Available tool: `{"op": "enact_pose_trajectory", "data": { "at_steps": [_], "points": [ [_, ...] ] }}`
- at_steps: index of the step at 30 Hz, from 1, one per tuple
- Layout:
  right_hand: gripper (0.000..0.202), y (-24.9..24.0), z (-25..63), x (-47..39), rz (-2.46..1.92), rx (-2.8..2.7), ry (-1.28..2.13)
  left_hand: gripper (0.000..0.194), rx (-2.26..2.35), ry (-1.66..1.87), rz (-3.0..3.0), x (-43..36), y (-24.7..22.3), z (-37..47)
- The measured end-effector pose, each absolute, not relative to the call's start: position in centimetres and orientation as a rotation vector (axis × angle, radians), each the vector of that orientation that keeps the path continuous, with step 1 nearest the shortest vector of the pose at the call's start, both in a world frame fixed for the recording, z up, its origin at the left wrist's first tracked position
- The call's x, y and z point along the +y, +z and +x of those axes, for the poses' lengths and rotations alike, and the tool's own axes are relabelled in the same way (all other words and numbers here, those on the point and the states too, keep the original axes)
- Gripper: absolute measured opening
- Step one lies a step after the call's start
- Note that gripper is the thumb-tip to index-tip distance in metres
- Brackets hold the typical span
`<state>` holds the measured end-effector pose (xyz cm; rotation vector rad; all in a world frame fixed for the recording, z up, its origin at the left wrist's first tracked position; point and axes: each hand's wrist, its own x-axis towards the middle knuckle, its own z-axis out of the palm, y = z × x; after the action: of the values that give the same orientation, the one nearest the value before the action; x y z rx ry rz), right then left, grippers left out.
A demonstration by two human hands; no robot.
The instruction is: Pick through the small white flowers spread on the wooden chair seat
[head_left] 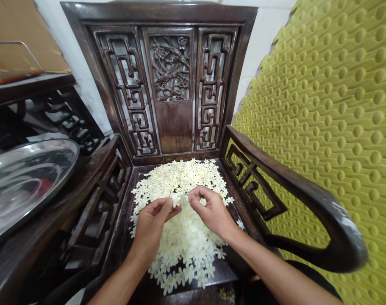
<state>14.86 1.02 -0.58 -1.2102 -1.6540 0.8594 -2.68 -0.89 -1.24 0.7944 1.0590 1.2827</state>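
Observation:
A wide heap of small white flowers (183, 250) lies on the seat of a dark carved wooden chair (174, 123). Above the heap, my left hand (154, 216) pinches a white flower (175, 199) between thumb and fingers. My right hand (208, 207) is just to the right, its fingers curled and pressed together close to that flower. Whatever the right fingertips hold is too small to make out against the white heap.
A round shiny metal tray (64, 169) is at the left, beside the chair's left armrest (110, 154). The right armrest (294, 184) curves toward me. Yellow-green bumpy material (339, 106) covers the right side. Cardboard (24, 25) stands at the upper left.

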Motion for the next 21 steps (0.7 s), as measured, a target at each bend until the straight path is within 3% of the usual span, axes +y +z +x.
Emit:
{"op": "enact_pose_trajectory", "data": {
  "at_steps": [6, 21],
  "points": [
    [0.013, 0.4, 14.9, 0.7, -1.291, -1.769, 0.684, 0.024, 1.12, 1.302, 0.788, -0.6, -1.2, -2.7],
    [0.014, 0.5, 13.7, -0.2, -1.176, -1.776, 0.851, 0.02, 1.171, 1.242, 0.967, -1.2, -1.4, -2.5]
  ]
}}
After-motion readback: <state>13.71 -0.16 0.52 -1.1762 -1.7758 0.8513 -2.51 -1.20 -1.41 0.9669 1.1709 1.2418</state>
